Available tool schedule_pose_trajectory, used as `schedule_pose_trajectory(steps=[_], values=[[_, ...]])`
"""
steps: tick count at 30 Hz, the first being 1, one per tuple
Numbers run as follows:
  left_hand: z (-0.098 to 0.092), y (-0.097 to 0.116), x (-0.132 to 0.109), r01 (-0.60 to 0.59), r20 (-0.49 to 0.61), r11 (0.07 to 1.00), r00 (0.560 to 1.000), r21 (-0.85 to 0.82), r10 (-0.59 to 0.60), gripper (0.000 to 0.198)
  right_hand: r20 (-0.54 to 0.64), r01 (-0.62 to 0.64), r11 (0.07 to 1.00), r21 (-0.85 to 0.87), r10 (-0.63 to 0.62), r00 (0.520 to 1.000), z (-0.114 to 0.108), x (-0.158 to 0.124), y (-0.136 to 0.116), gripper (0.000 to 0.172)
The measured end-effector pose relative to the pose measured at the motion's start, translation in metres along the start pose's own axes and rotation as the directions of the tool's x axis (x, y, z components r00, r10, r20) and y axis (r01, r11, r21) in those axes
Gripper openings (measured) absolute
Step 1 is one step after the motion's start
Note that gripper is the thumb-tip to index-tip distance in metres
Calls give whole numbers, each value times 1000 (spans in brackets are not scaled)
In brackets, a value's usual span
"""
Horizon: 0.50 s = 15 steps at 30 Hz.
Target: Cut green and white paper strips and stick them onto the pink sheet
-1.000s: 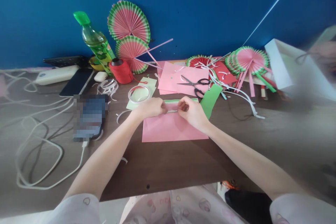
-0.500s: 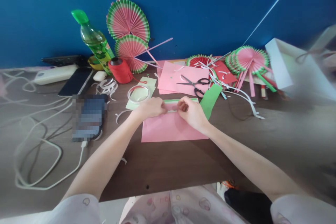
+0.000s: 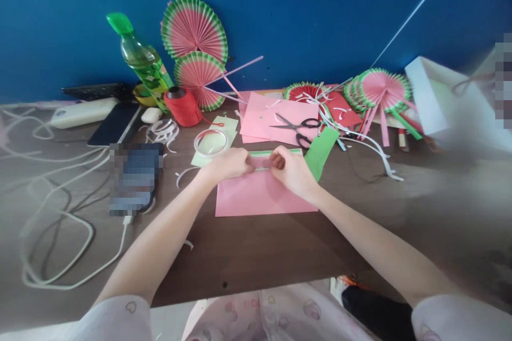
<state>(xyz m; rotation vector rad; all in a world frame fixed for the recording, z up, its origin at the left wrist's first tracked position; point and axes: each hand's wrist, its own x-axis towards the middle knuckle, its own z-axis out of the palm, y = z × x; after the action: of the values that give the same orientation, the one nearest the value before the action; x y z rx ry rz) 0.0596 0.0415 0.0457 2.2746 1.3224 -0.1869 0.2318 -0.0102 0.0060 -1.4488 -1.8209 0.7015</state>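
Observation:
A pink sheet of paper (image 3: 264,197) lies on the brown table, with a green and white strip (image 3: 276,153) along its far edge. My left hand (image 3: 236,163) is closed at the left of the sheet's upper part, its fingers on the paper's folded edge. Facing it, my right hand (image 3: 287,168) pinches the same edge, with its fingers curled. Between the two hands a thin pale band shows across the pink paper. Just beyond them lie black scissors (image 3: 296,127) on more pink sheets (image 3: 256,112). A green paper piece (image 3: 321,152) is right of my right hand.
A tape roll (image 3: 211,143) sits on pale green paper left of the hands. Behind are a red thread spool (image 3: 183,107), a green bottle (image 3: 146,64) and pleated fans (image 3: 194,29). A phone (image 3: 138,178) with a white cable lies left. More fans (image 3: 380,88) and a white box (image 3: 428,96) stand right.

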Motion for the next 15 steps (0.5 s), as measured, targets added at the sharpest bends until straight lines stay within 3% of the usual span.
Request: schedule_pose_trajectory(steps=[15], values=[[0,1,2,16,5,1000,1000,-12,-16,21,-5,-13,1000,-26,13,1000,2,3,2,18]])
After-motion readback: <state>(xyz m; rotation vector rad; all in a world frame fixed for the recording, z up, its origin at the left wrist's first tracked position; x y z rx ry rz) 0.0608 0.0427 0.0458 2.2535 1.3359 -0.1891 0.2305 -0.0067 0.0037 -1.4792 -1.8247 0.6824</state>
